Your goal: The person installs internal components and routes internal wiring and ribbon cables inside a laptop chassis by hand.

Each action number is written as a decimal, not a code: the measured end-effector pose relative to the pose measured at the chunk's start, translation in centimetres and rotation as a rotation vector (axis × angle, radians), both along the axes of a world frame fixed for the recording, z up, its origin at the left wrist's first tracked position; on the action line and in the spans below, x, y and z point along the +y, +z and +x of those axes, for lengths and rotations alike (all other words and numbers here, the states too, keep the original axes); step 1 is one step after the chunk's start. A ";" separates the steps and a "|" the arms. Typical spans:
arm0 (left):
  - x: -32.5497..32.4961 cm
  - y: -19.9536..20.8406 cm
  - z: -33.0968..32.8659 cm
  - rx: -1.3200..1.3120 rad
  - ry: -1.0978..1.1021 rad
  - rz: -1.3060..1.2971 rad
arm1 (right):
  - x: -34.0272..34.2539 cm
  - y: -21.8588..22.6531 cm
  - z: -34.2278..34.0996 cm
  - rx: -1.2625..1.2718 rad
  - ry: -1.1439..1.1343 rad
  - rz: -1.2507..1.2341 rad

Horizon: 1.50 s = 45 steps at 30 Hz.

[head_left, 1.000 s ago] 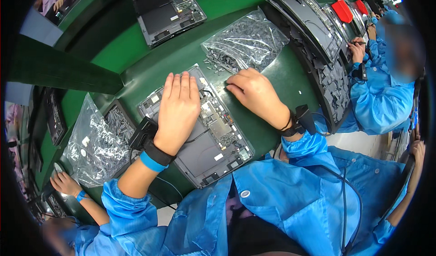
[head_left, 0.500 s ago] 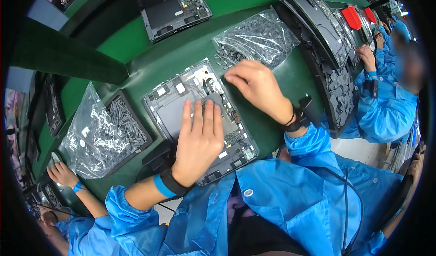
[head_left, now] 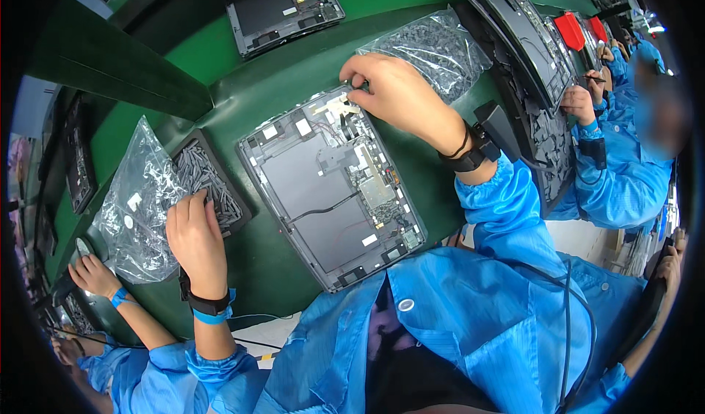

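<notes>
An opened tablet-like device (head_left: 316, 208) lies at a slant in front of me, its dark inner plates, cables and circuit boards exposed. Over its far right corner is my right hand (head_left: 400, 98), thumb and fingers closed together; anything between them is too small to make out. Away to the left, my left hand (head_left: 197, 245) reaches the near edge of a dark tray (head_left: 239, 219) of small grey strip-like pieces (head_left: 202, 168). Its fingers are bent together at the pieces, and whatever they pinch is hidden. A clear plastic bag (head_left: 139, 212) lies against that tray.
Another clear bag of small dark pieces (head_left: 433, 51) lies beyond my right hand. Stacked device housings (head_left: 521, 40) and a tray of grey pieces (head_left: 547, 146) stand at the right. A further opened device (head_left: 283, 14) is on the far green surface. Co-workers' hands (head_left: 579, 104) are on both sides.
My left hand has lifted off the device and gone left to the tray of pieces, uncovering the device's middle. My right hand has come left onto the device's far corner.
</notes>
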<state>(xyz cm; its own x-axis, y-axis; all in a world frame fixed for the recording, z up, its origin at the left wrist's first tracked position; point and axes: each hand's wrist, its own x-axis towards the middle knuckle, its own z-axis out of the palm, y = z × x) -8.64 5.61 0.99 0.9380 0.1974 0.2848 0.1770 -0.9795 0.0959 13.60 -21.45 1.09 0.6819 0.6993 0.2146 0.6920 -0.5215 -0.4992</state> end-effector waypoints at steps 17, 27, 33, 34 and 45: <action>1.3 0.5 -0.2 0.006 -0.025 -0.131 | 2.4 -1.3 -3.2 -0.145 -0.213 0.082; 0.1 1.5 -0.4 -0.101 -0.029 -0.351 | 2.5 -1.5 -3.6 -0.219 -0.215 0.045; -3.5 4.4 1.4 -0.004 -0.147 -1.097 | 2.3 1.8 -5.6 -0.238 -0.161 0.283; -4.1 4.6 1.9 0.038 -0.153 -1.228 | 2.5 2.7 -6.6 -0.232 -0.154 0.292; -7.8 5.9 4.0 -0.286 -0.342 -0.544 | 3.1 4.6 -10.0 0.584 0.020 0.583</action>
